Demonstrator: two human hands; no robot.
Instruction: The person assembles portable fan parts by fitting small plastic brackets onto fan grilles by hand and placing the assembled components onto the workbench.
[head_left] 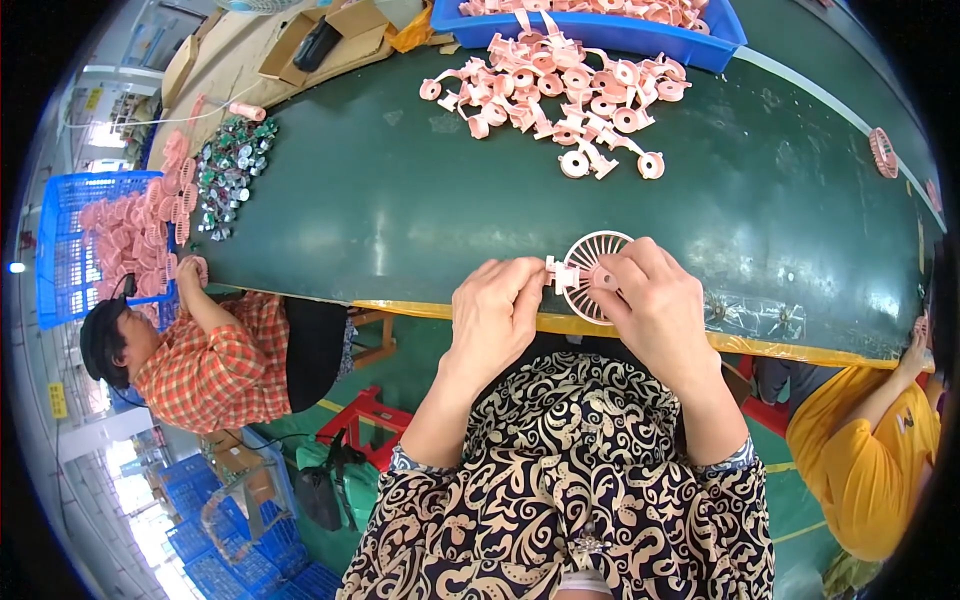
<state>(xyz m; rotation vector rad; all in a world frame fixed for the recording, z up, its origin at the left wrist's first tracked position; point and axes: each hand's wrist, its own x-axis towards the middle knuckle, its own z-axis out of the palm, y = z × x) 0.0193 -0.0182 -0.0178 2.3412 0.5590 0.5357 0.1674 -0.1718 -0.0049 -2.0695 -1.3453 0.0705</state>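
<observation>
Close to the table's front edge, both my hands work on one small pink assembly. It has a round fan grille (598, 245) with thin radial slots and a pink plastic bracket (565, 275) lying across it. My left hand (497, 308) is closed, thumb and forefinger pinching the bracket's end left of the grille. My right hand (655, 310) is closed over the grille's right side, its fingers near the centre; they partly hide the grille and the bracket's other end. A pile of similar pink brackets (560, 90) lies farther up the green table (360, 190).
Behind the pile stands a blue bin (600, 40) of pink parts. Small motors (232, 170) lie at the far left, near a blue basket (60, 240) of pink grilles. A co-worker in a checked shirt (215, 365) sits left, another in yellow (860, 450) right. One grille (882, 153) lies far right.
</observation>
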